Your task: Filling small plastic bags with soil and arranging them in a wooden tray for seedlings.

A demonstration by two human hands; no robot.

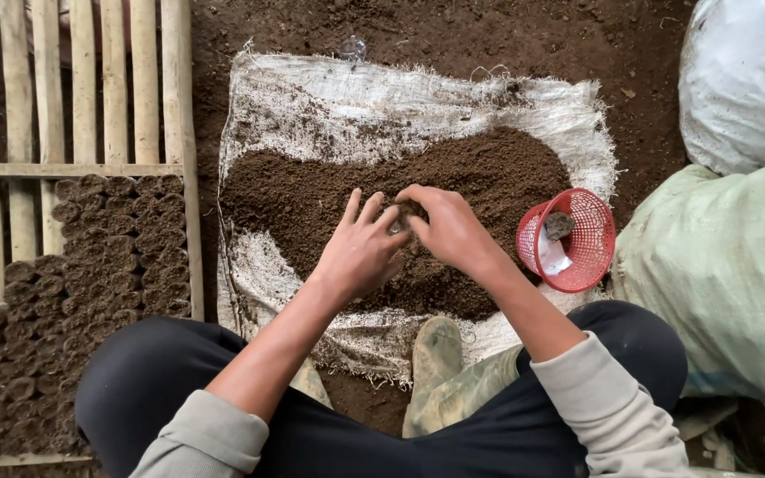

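Note:
A heap of dark soil (453, 173) lies on a white woven sack (329, 102) spread on the ground. My left hand (360, 248) rests over the soil with its fingers spread and slightly curled. My right hand (449, 226) is beside it, fingertips pinched on a small clump of soil (409, 211) where the two hands meet. What sits under the fingers is partly hidden. My knees in dark trousers and a muddy boot (436, 358) are below the hands.
A small red mesh basket (591, 217) with a white scrap and a clod stands right of the soil. Rows of soil-filled tubes (108, 257) sit inside a bamboo slat frame (81, 88) at left. Large pale sacks (728, 257) fill the right side.

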